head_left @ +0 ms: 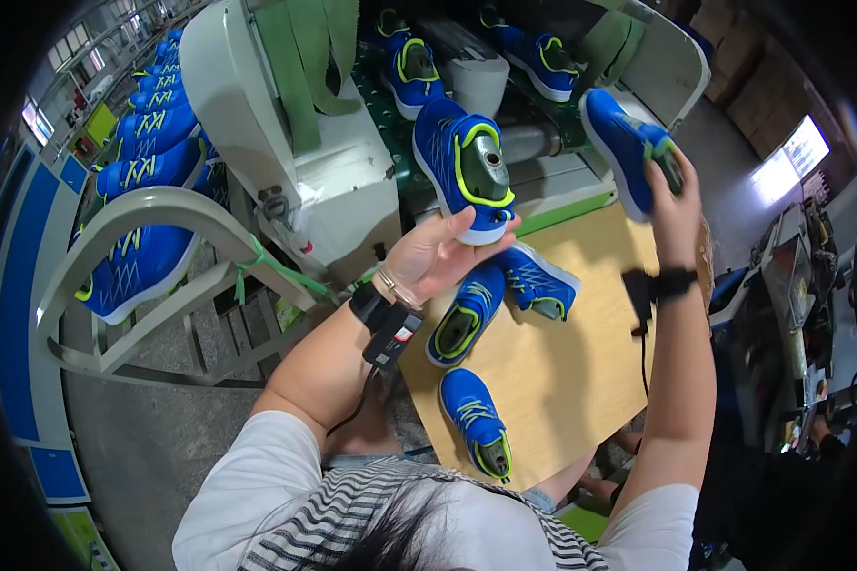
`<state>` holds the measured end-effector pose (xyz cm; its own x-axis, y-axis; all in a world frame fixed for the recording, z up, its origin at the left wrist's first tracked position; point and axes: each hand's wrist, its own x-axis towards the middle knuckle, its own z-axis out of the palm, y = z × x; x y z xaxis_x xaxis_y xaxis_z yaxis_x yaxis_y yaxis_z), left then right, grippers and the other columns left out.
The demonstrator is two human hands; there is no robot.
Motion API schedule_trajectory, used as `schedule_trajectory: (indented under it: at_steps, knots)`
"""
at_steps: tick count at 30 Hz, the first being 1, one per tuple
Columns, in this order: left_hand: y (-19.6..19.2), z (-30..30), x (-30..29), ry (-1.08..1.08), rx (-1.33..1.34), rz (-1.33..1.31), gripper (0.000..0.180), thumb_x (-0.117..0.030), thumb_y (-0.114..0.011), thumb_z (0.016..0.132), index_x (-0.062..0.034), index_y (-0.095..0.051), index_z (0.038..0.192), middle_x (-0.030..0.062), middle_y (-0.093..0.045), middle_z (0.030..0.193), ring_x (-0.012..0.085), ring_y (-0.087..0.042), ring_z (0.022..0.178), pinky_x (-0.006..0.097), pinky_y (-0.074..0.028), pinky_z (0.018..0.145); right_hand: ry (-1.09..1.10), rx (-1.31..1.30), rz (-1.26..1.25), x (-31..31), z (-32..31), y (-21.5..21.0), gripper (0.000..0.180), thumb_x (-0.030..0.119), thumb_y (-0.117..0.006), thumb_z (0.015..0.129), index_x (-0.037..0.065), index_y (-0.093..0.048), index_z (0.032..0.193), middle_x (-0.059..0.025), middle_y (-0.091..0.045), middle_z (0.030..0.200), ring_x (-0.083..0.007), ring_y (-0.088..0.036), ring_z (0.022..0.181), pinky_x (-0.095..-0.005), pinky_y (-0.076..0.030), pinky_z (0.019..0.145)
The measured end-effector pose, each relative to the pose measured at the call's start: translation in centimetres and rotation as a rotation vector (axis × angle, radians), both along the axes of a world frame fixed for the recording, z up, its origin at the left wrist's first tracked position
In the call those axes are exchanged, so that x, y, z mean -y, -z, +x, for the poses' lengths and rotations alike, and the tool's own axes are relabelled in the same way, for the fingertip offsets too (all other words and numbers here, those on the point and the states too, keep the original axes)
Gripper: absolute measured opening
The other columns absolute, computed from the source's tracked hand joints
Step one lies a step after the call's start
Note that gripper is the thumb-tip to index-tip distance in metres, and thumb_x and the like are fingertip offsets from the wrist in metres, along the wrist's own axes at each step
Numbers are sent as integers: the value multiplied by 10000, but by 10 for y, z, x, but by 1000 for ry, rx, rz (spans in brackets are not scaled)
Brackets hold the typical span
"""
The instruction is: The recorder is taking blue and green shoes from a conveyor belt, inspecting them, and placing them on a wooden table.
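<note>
My left hand (440, 257), palm up, supports the heel of a blue sneaker (445, 162) with yellow-green collar trim. A grey-green shoe last with a metal-rimmed hole fills its opening, and its toe points away from me. Off to the right, my right hand (674, 205) grips a second blue sneaker (622, 143) by the heel and collar, toe up and sole facing left. A dark last shows in that one too. Below my hands, several more blue sneakers with lasts lie on a wooden board (581, 381), one of them a single shoe (468, 409) near its front edge.
Ahead stands a pale machine (343, 181) with green hanging strips (300, 67) over its opening; sneakers (414, 76) sit inside. At left, a rack of blue sneakers (148, 176) rises behind a curved metal frame (114, 219). Equipment (790, 295) stands at right.
</note>
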<state>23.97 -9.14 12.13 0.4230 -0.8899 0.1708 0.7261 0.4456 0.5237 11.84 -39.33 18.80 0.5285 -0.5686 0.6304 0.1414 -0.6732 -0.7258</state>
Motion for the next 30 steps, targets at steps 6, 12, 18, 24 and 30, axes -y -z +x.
schedule_trajectory:
  at_steps: [6,12,18,24,30]
  knots:
    - [-7,14,-9,103,241,184,620,-512,-552,917,-97,-442,1365,169,-542,1350,209,-606,1145,365,-481,967,195,-271,-71,68,81,14,562,317,-705,854,72,-545,1333,-206,-614,1240,-275,-590,1162,-336,-433,986]
    - [-5,12,-8,-52,178,186,486,-340,-565,969,-45,-474,1344,145,-536,1360,181,-584,1161,320,-479,957,-119,-192,124,77,86,15,533,293,-689,886,74,-542,1349,-137,-616,1233,-197,-578,1121,-300,-428,980]
    - [-5,19,-4,-129,248,266,475,-300,-576,968,-46,-470,1356,120,-547,1350,174,-583,1158,312,-481,933,347,-302,-190,66,110,14,621,433,-697,847,-11,-470,1217,-262,-614,1121,-368,-599,1088,-398,-452,929]
    - [-8,21,-6,-99,279,475,584,-486,-585,927,16,-553,1223,129,-636,1186,197,-616,1083,327,-486,924,544,-31,-179,52,116,22,698,447,-715,831,-49,-431,1232,-297,-521,1185,-398,-494,1151,-442,-392,976]
    - [-6,14,-23,-111,266,355,442,-327,-524,991,-18,-502,1307,133,-589,1272,216,-594,1132,346,-465,980,-292,-419,-603,-68,14,102,750,336,-811,716,61,-486,1333,-203,-487,1358,-382,-409,1294,-481,-307,1085]
